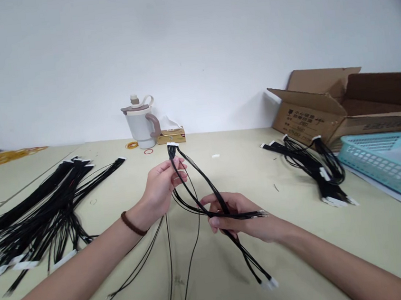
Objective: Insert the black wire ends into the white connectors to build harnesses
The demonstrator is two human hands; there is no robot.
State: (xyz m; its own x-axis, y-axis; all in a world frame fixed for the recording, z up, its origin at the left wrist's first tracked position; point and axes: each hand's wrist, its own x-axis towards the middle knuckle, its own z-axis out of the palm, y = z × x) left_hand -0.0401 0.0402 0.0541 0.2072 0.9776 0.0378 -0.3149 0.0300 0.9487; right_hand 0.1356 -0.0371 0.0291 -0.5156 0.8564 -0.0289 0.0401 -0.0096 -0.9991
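A black wire harness (203, 180) with a white connector (172, 144) at its top is held up between my two hands. My left hand (164, 182) pinches the wires just below that connector. Lower down and to the right, my right hand (228, 214) is closed around a bundle of the same wires, whose bare terminal ends (262, 213) stick out to the right. Two small white connectors (269, 284) hang below my right hand. Several loose single wires (170, 267) dangle below my left hand toward the near side of the table.
A large pile of black wire harnesses (56, 208) lies on the left of the table (135, 281). More harnesses (308, 167) lie at right, beside a teal basket (385, 173) and an open cardboard box (312, 119). A tumbler (140, 127), tissue pack (171, 136) and rubber bands (11, 155) stand or lie near the wall.
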